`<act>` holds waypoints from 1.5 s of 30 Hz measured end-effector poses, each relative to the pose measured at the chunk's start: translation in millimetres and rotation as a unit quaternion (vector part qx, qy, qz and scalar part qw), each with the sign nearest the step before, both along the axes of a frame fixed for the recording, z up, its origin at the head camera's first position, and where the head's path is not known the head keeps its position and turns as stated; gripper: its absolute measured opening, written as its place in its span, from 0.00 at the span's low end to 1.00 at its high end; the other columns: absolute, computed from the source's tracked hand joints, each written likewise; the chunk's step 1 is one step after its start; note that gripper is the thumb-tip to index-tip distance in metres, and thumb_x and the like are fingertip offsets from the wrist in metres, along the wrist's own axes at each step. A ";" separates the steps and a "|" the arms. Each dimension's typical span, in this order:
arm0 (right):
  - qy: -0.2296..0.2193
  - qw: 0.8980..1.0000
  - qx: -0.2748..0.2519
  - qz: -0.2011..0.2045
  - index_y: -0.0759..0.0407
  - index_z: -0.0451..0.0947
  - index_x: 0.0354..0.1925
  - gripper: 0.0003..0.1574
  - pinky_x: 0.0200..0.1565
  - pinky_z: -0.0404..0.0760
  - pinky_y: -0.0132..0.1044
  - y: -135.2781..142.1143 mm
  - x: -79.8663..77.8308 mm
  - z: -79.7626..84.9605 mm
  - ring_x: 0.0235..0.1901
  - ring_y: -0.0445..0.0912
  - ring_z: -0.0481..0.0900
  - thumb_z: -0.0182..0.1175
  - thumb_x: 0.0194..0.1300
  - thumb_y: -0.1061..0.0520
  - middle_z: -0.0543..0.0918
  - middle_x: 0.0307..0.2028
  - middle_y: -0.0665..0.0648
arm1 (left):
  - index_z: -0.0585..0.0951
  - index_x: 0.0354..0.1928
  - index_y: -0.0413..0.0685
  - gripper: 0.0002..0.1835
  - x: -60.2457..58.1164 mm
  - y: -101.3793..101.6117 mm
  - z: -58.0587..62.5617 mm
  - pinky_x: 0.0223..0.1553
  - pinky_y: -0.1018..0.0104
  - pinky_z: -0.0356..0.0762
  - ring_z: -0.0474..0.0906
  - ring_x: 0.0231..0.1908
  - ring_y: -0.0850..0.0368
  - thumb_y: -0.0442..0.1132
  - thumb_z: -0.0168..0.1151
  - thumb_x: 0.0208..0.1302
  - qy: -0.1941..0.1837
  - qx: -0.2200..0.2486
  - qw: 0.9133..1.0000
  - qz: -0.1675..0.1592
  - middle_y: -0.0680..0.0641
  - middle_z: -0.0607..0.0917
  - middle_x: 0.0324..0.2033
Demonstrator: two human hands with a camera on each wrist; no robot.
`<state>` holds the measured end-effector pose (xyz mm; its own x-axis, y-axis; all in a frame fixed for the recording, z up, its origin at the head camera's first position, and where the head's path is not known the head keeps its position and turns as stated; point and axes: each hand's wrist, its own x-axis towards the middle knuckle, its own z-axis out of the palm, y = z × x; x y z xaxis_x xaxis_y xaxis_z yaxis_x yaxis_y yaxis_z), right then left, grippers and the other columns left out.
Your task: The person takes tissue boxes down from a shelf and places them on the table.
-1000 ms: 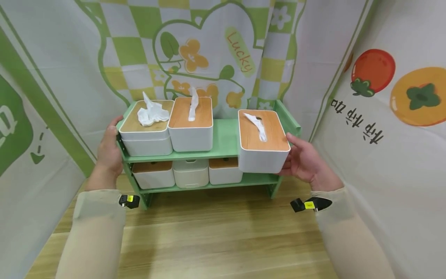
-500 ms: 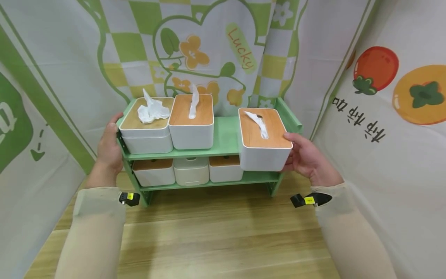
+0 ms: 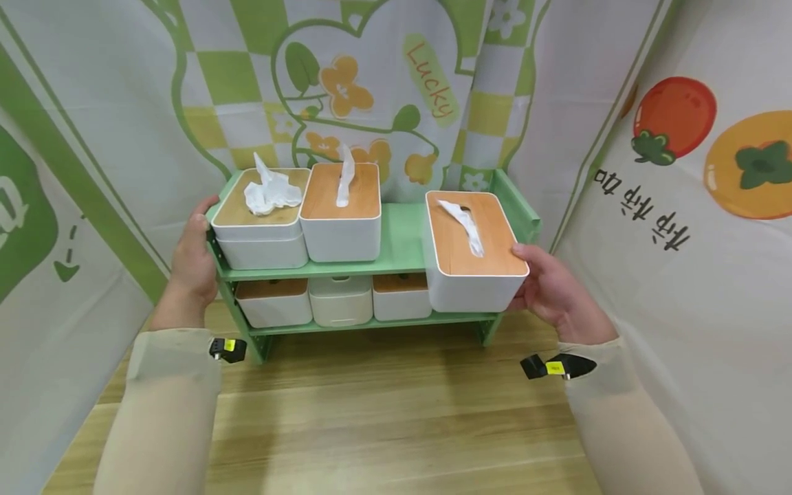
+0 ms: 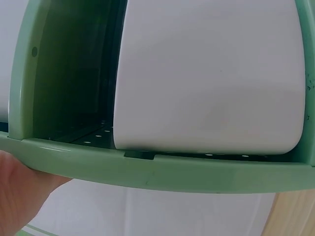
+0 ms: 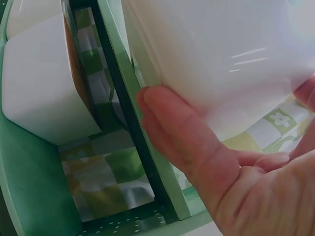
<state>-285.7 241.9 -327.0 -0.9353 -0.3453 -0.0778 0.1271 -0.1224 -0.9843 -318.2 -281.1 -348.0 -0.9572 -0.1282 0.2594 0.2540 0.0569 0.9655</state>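
At the right end of the green shelf rack [image 3: 401, 237], my right hand [image 3: 553, 292] grips a white tissue box [image 3: 479, 292] with a wood-look lid. The thumb is on the lid's edge, and the fingers [image 5: 172, 118] run under the white body. A tissue pokes from its slot. The box juts out past the front of the upper shelf, its lid tilted toward me. At the other end, my left hand [image 3: 194, 265] holds the rack's left side panel [image 4: 147, 172]; its fingertips are partly hidden behind the panel.
Two more tissue boxes stand on the upper shelf: one with a bunched tissue [image 3: 260, 247] and one with an upright tissue [image 3: 342, 240]. Below are two wood-lidded boxes [image 3: 275, 313] and a cream box [image 3: 340, 309]. Printed curtains [image 3: 668, 289] enclose the back and sides.
My right hand has shifted the tissue box slightly right and toward me, tipping its lid more forward. My left hand stays on the rack's side. The view has tilted slightly.
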 end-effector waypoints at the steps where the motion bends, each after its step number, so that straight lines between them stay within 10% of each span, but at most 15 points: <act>1: 0.004 1.000 -0.001 0.001 0.68 0.49 0.74 0.44 0.36 0.84 0.52 0.6 2.0 -0.2 0.38 0.53 0.86 0.45 0.75 0.40 0.87 0.43 0.58 | 0.56 0.78 0.69 0.29 -0.4 0.0 0.0 0.69 0.48 0.49 0.51 0.69 0.44 0.58 0.27 0.78 0.000 0.001 1.000 -0.002 0.44 0.50 0.76; 45: 0.065 0.994 -0.060 0.063 0.55 0.66 0.66 0.25 0.39 0.84 0.48 25.5 67.9 -25.4 0.42 0.50 0.86 0.37 0.78 0.49 0.85 0.48 0.61 | 0.57 0.77 0.69 0.29 -1.4 0.8 -1.7 0.67 0.49 0.51 0.52 0.68 0.45 0.59 0.28 0.78 0.000 0.015 1.000 0.004 0.44 0.50 0.76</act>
